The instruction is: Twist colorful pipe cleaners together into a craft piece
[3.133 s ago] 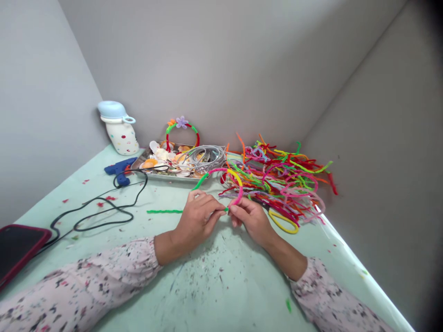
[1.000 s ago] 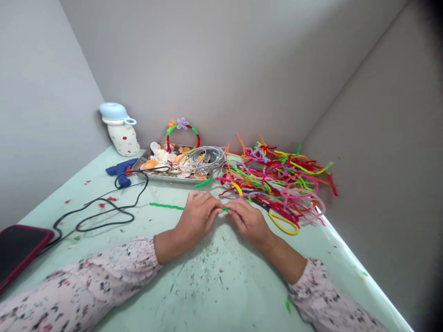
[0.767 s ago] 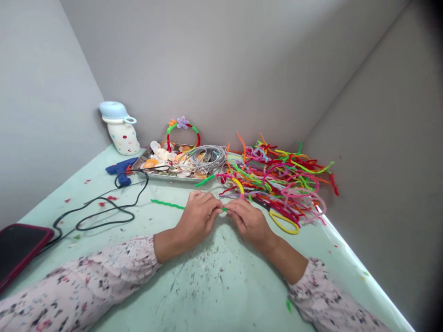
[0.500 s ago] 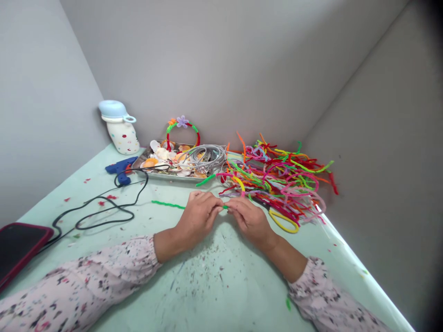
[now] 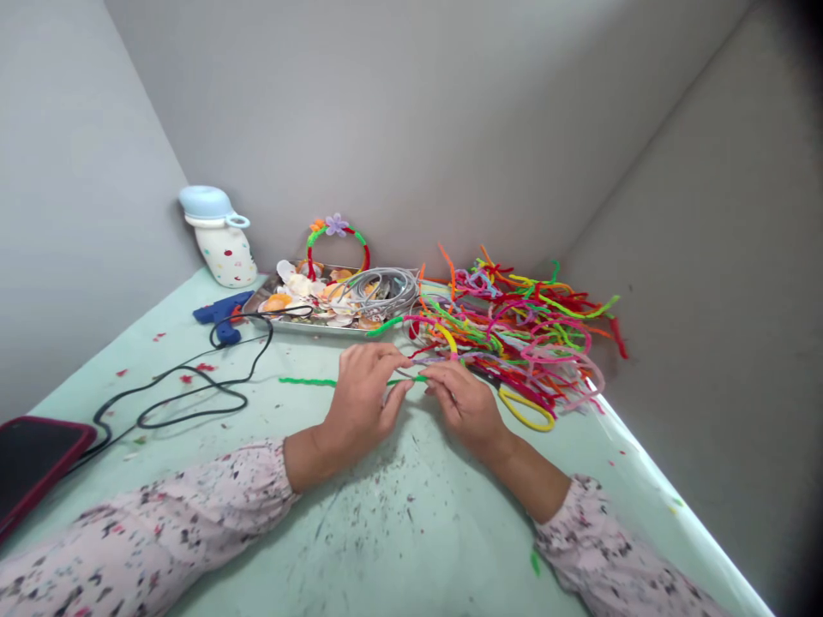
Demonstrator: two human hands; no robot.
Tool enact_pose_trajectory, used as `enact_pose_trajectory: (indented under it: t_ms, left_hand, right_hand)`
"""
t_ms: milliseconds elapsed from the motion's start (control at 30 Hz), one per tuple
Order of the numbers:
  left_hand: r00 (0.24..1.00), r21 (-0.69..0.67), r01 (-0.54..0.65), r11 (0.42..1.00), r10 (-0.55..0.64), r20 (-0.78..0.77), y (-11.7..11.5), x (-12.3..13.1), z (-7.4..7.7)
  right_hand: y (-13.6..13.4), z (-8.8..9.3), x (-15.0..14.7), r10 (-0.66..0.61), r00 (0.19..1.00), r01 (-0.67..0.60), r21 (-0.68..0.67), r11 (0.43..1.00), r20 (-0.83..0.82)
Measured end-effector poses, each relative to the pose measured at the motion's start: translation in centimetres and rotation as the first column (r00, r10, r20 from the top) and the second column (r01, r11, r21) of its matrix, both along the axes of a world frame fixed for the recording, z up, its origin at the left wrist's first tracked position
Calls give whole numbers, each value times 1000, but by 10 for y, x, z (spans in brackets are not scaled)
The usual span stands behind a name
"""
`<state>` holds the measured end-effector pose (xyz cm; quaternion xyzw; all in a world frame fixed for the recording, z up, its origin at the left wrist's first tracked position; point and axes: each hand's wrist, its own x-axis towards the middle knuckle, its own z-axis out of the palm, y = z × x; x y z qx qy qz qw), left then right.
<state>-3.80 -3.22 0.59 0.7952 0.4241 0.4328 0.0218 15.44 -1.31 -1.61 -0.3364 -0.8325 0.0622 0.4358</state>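
A green pipe cleaner (image 5: pixel 307 381) runs behind my left hand (image 5: pixel 361 398) and reappears between the two hands. My left thumb and forefinger stand apart around it, no longer pinching. My right hand (image 5: pixel 466 401) is closed, thumb and fingers pinching the green pipe cleaner near a thin grey wire. Above the hands curves an arc wrapped in green, pink and yellow pipe cleaner (image 5: pixel 443 334); its lower end goes behind my right fingers. Whether the left hand's other fingers touch the green strand is hidden.
Behind the hands, a metal tray (image 5: pixel 309 327) holds shells, a grey wire coil (image 5: pixel 389 291) and a flower-topped hoop (image 5: pixel 368 257). Pipe cleaners (image 5: pixel 514 317) and yellow-handled scissors (image 5: pixel 527 411) lie right. Left are a blue glue gun (image 5: pixel 225 313), its black cord (image 5: pixel 193 390), a bottle (image 5: pixel 225 248) and a phone (image 5: pixel 42 463).
My left thumb and forefinger have parted from their pinch, showing more of the green pipe cleaner between the hands. My right hand keeps its pinch in nearly the same place.
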Motion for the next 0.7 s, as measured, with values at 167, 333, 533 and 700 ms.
enact_pose_trajectory:
  t_ms: [167, 333, 533, 700]
  left_hand:
    - [978, 82, 200, 976, -204, 48, -9, -1, 3]
    - [821, -191, 507, 840, -539, -188, -12, 4, -4]
    - [904, -323, 324, 889, -392, -173, -6, 6, -13]
    - [980, -192, 175, 966, -190, -63, 3, 1, -13]
  right_hand:
    - [-3, 3, -1, -52, 987, 37, -102, 994, -154]
    - [-6, 3, 1, -69, 957, 15, -189, 982, -283]
    - [-9, -2, 1, -34, 921, -65, -240, 969, -388]
    - [-8, -5, 1, 23, 942, -112, -250, 962, -334]
